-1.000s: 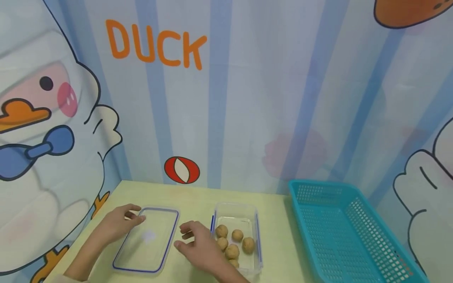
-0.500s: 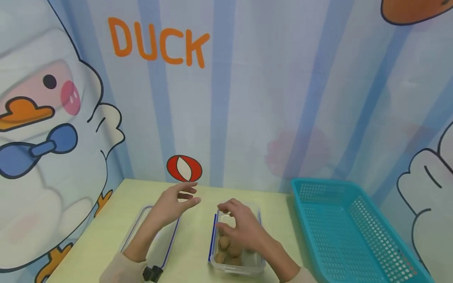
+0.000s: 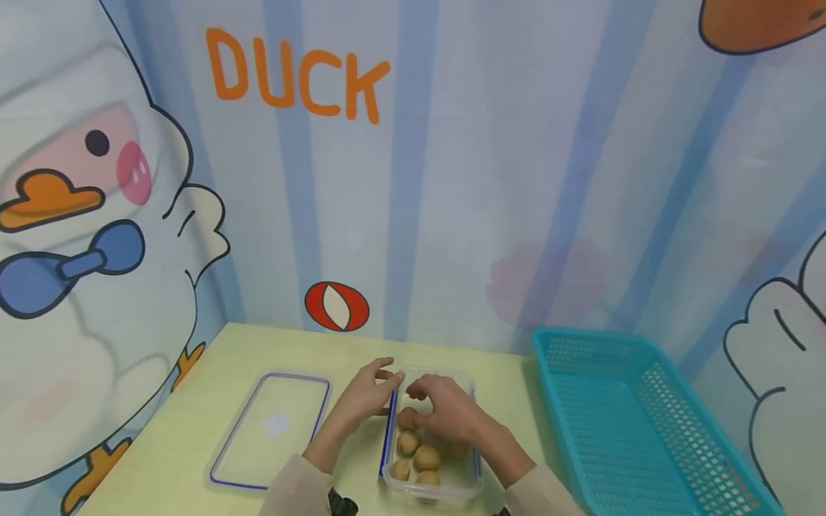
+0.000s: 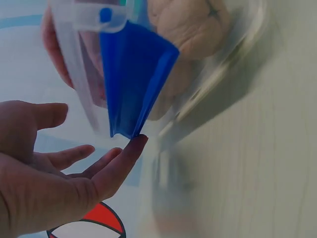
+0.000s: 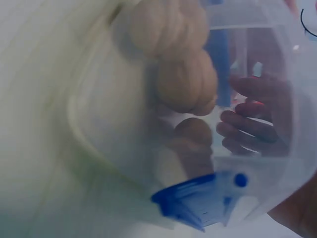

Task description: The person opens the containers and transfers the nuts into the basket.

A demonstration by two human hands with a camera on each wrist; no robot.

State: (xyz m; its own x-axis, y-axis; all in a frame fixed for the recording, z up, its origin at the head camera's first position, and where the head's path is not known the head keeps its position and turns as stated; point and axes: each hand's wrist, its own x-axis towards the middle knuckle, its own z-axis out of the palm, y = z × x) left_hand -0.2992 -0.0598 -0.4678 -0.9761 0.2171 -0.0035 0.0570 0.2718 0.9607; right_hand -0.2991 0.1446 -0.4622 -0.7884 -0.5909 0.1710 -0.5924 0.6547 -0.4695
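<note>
A clear plastic storage box (image 3: pixel 479 469) with blue side latches holds several walnuts (image 3: pixel 426 457). My left hand (image 3: pixel 363 394) is at the box's left side, fingers spread. In the left wrist view its fingertip (image 4: pixel 141 141) appears to touch the lower end of the hanging blue latch (image 4: pixel 136 74). My right hand (image 3: pixel 448 412) reaches over the box's right wall, fingers bent, thumb close to a walnut near the left wall. A gap shows between thumb and fingertips; the hand covers part of the inside. The walnuts (image 5: pixel 185 82) show through the plastic in the right wrist view.
The clear lid (image 3: pixel 222 481) with a blue seal lies flat on the pale yellow table (image 3: pixel 168 444), left of the box. A turquoise perforated basket (image 3: pixel 619 430) stands at the right. A striped curtain (image 3: pixel 452 179) with duck prints hangs behind.
Both hands have moved right. My left hand went from above the lid to the box's left side. My right hand crossed from the left of the box to over its inside. The lid stayed put.
</note>
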